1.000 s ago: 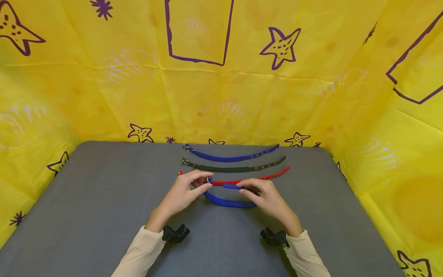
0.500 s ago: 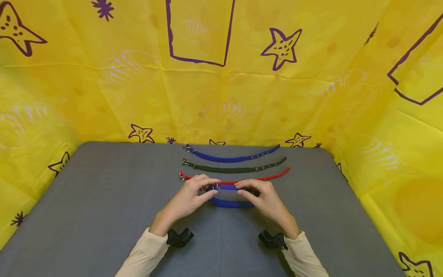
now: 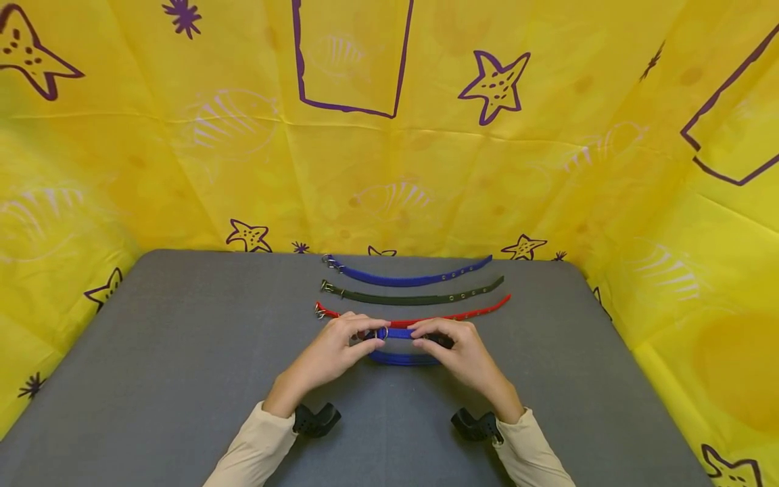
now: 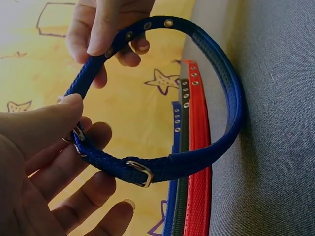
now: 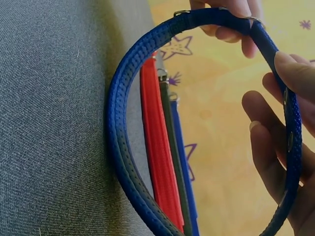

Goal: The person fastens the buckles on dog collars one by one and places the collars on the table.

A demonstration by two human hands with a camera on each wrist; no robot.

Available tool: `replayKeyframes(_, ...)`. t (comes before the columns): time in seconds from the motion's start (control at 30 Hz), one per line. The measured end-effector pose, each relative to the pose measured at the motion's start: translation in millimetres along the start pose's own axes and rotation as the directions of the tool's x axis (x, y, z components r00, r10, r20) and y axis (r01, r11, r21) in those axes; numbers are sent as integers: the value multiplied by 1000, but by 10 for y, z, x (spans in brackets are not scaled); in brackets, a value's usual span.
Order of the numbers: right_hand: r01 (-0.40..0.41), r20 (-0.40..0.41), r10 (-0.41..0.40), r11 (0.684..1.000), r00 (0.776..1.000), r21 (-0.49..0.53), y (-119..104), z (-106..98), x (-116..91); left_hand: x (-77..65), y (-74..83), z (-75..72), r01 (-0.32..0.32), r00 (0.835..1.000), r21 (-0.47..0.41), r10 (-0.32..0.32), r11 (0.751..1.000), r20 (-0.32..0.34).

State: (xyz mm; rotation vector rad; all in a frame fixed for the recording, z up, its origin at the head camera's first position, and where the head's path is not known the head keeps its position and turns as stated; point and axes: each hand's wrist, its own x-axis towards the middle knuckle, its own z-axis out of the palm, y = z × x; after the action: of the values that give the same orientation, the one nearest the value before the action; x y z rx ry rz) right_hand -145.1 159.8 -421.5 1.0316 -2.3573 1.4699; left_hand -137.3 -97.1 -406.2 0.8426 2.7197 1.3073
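A blue dog collar (image 3: 404, 360) is bent into a loop, its padded middle hanging low by the table. My left hand (image 3: 337, 346) pinches its buckle end; the metal buckle (image 4: 78, 133) shows between thumb and fingers in the left wrist view. My right hand (image 3: 459, 345) pinches the strap with the eyelets (image 5: 289, 142). In the right wrist view the strap's tip meets the buckle; whether it passes through the frame is hidden by the left fingers. A D-ring (image 4: 141, 173) sits farther along the collar.
Behind the hands, three collars lie stretched out in rows on the grey table (image 3: 201, 365): a red one (image 3: 481, 310), a dark green one (image 3: 395, 299) and another blue one (image 3: 395, 279). Yellow patterned cloth (image 3: 389, 155) surrounds the table's back and sides.
My left hand has moved right with the buckle, closing the gap to the strap's tip. The right hand has barely shifted, and the two ends now meet.
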Motion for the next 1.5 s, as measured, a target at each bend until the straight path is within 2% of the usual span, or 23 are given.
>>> replayKeyframes(0.2,59,-4,-59,998,998,5,43,15,6,5,-8,-4,12,1000,-79,-12,997,0)
replayKeyframes(0.3,61,-8,-61,998,998,8,49,16,10,14,-7,-6,12,1000,-110,-14,994,-9)
replayKeyframes(0.53,57,-2,-57,998,998,15,39,6,26,16,-2,-20,27,999,-81,-29,996,-24)
replayKeyframes(0.67,64,1,-64,998,998,17,43,-12,27,24,-26,-14,7,1000,-90,-9,996,-23)
replayKeyframes(0.83,67,7,-67,997,998,35,45,-25,25,33,-61,-16,-20,1000,-119,19,993,-8)
replayKeyframes(1.1,79,16,-80,994,997,77,51,-8,-2,18,-82,-26,-3,999,-176,10,984,38)
replayKeyframes(1.27,100,34,-103,992,994,81,40,39,-24,2,-85,6,-27,998,-180,38,983,58)
replayKeyframes(1.5,88,-13,-88,996,996,34,16,82,4,13,-53,41,-26,1000,-157,26,987,-1)
